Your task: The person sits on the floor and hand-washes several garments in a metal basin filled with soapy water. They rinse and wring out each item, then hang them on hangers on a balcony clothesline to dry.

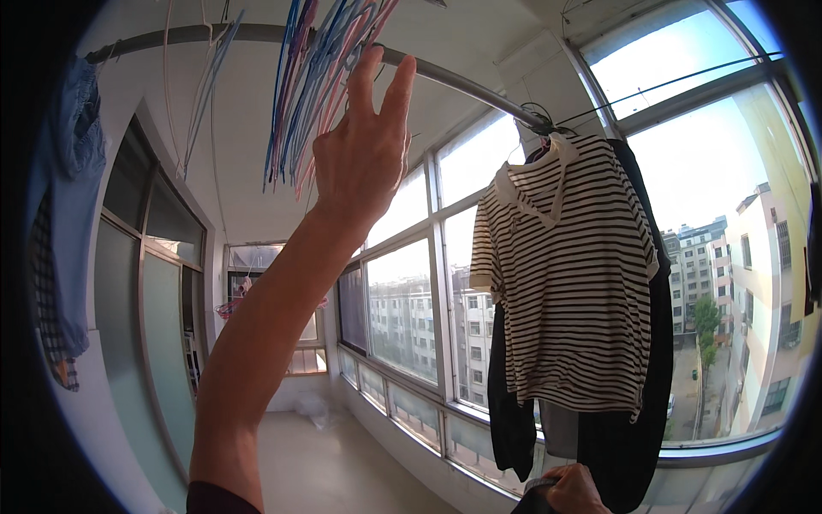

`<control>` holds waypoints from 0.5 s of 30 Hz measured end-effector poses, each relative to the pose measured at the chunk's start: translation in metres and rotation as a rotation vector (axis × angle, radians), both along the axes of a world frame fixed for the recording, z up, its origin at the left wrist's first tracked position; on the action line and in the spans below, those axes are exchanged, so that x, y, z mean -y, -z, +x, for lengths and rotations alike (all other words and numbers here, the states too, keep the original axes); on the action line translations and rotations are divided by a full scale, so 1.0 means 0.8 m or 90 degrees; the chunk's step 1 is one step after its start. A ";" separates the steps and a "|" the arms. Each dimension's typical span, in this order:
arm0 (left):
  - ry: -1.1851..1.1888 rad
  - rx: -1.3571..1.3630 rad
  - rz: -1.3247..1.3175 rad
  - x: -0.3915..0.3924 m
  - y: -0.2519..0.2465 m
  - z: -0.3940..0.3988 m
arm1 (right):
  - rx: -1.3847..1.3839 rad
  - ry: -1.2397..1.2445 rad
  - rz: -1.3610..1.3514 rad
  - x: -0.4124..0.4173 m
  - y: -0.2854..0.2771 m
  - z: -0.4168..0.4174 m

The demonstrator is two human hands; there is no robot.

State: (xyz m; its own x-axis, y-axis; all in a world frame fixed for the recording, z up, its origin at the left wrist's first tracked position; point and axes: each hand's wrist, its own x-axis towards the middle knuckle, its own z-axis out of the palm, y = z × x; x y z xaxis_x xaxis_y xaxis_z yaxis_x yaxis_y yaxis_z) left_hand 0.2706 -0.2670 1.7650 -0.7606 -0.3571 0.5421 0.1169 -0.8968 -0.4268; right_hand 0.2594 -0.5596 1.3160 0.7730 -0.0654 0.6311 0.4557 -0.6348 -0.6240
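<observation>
My left hand point(363, 144) is raised to the hanging rail point(459, 78), with two fingers stretched up and apart. Beside it, a bunch of blue, pink and purple clothes hangers point(308, 96) hangs from the rail. The fingertips overlap the hanger hooks in view; whether they touch is unclear. Low at the right, my right hand point(573, 489) is closed around a dark object point(538, 495), mostly cut off by the lower edge. Above that hand hangs a black-and-white striped shirt point(571, 276) with a pale collar. Black clothing point(626, 450) hangs behind it.
Large windows point(401, 308) run along the right side. At the left hang blue garments point(74, 193) and a checked cloth point(48, 289), near a frosted glass door point(160, 321). A thin cord point(668, 80) crosses the upper right. A clear plastic bag point(314, 410) lies on the floor.
</observation>
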 end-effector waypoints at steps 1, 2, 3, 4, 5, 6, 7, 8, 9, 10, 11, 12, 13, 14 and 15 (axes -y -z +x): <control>-0.039 0.035 -0.011 0.002 -0.003 -0.008 | -0.015 0.003 0.002 0.001 0.003 -0.001; -0.055 -0.017 -0.051 0.002 -0.002 -0.018 | -0.029 0.006 0.005 0.002 0.007 -0.001; -0.067 0.017 -0.064 0.003 -0.009 -0.023 | -0.020 0.022 0.010 0.007 0.015 0.000; -0.088 0.051 -0.082 -0.004 -0.022 -0.031 | -0.010 0.030 0.011 0.012 0.025 0.008; -0.108 0.086 -0.099 -0.007 -0.028 -0.040 | 0.000 0.039 0.012 0.015 0.032 0.010; -0.101 0.034 -0.123 -0.003 -0.018 -0.061 | -0.014 0.034 0.010 0.015 0.034 0.011; -0.108 0.062 -0.117 -0.006 -0.021 -0.072 | -0.024 0.024 0.014 0.014 0.032 0.008; -0.114 0.090 -0.111 -0.020 -0.028 -0.077 | -0.034 0.016 0.016 0.013 0.028 0.006; -0.120 0.122 -0.107 -0.035 -0.036 -0.087 | -0.040 0.005 0.017 0.012 0.026 0.004; -0.133 0.126 -0.126 -0.049 -0.044 -0.096 | -0.033 0.009 0.007 0.013 0.028 0.007; -0.150 0.126 -0.144 -0.063 -0.048 -0.098 | -0.031 0.010 -0.005 0.013 0.031 0.014; -0.167 0.102 -0.185 -0.070 -0.048 -0.107 | -0.025 0.011 -0.017 0.011 0.030 0.017; -0.179 0.113 -0.189 -0.072 -0.048 -0.113 | -0.046 -0.002 -0.005 0.010 0.027 0.017; -0.192 0.124 -0.193 -0.074 -0.049 -0.119 | -0.067 -0.015 0.006 0.009 0.019 0.014; -0.202 0.136 -0.199 -0.078 -0.050 -0.125 | -0.088 -0.026 0.016 0.008 0.014 0.012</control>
State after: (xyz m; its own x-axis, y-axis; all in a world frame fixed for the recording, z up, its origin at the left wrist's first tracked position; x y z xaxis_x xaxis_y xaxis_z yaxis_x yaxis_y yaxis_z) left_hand 0.1705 -0.2046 1.8051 -0.7465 -0.4346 0.5038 0.4608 -0.8839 -0.0796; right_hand 0.2692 -0.5663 1.3051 0.8545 -0.0457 0.5174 0.3902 -0.6009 -0.6976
